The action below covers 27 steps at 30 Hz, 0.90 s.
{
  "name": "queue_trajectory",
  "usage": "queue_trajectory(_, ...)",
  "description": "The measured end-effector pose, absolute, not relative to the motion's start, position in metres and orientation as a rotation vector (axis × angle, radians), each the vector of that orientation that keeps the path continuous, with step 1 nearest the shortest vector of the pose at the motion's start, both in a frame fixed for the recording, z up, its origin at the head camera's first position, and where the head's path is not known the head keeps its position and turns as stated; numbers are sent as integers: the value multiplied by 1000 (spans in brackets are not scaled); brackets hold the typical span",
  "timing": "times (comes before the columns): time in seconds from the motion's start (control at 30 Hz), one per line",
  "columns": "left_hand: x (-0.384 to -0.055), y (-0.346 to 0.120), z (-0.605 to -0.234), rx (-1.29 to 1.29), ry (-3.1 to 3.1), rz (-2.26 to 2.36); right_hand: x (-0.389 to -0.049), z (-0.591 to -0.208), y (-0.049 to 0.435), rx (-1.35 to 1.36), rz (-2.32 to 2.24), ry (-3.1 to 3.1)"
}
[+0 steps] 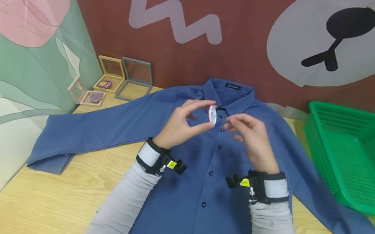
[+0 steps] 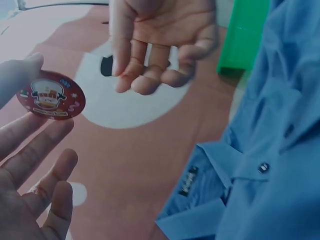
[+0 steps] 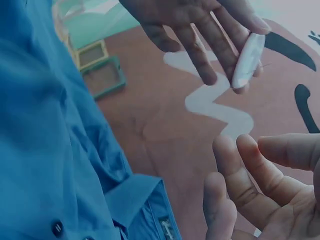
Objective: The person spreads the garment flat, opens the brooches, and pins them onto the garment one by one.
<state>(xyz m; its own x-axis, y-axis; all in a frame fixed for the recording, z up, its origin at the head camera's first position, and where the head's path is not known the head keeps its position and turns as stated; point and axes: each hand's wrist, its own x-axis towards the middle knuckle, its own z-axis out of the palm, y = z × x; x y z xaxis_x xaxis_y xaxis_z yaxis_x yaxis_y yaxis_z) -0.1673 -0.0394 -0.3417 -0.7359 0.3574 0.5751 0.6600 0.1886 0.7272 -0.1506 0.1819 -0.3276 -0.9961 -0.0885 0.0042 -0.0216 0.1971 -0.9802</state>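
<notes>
Above the collar of a blue button-up shirt [image 1: 199, 156], my left hand [image 1: 183, 122] pinches a round badge [image 1: 212, 115] by its edge between thumb and fingers. The badge's red front [image 2: 52, 95] carries a cartoon figure in the left wrist view. Its white back [image 3: 248, 61] is seen nearly edge-on in the right wrist view. Just to the right, my right hand [image 1: 249, 133] hovers apart from the badge. Its fingers are loosely bent, thumb close to the index fingertip, and nothing shows between them. The shirt lies face up with both sleeves spread.
A green plastic basket [image 1: 343, 107] stands on the right. At the back left are a yellow display frame [image 1: 113, 58], a grey frame [image 1: 151, 74] and a pale pink frame [image 1: 81, 101]. The yellow one holds a purple badge [image 1: 105, 84]. Beneath everything is a wooden table [image 1: 87, 191].
</notes>
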Motion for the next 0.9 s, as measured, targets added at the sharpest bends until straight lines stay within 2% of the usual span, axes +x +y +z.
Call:
queue_trajectory(0.47,-199,-36,-364,-775,-2393,-1497,-193,-326,187,-231,-1625,2709)
queue_trajectory(0.9,-221,-23,-383,-632,-2595,-1416,-240,-350,181,-278,-1314,2939)
